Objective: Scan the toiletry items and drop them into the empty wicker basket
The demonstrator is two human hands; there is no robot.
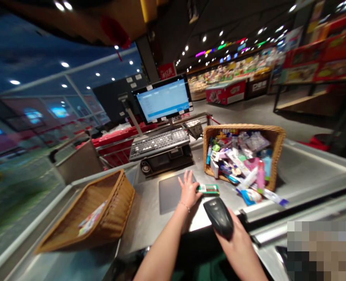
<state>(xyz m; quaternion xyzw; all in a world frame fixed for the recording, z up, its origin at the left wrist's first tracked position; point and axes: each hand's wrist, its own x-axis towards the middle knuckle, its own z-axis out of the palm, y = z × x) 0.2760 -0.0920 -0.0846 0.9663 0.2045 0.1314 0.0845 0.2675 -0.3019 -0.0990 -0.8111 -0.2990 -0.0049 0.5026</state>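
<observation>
My left hand (pixel 188 190) is over the metal counter beside a dark flat panel (pixel 168 193), its fingers spread. Its thumb side touches the left end of a small green box (pixel 210 190). My right hand (pixel 231 230) is wrapped round a black handheld scanner (pixel 218 216), whose head points up toward the green box. Behind the box, a wicker basket (pixel 245 127) tipped toward me is full of packets, tubes and bottles, some spilling onto the counter. A blue and white packet (pixel 250 196) lies at its front edge.
At the left, another wicker basket (pixel 126 203) holds a few colourful packets (pixel 92 220). A keyboard (pixel 159 142) on a black stand and a lit monitor (pixel 164 99) are behind the panel. A metal rail edges the counter; a pixelated patch covers the lower right corner.
</observation>
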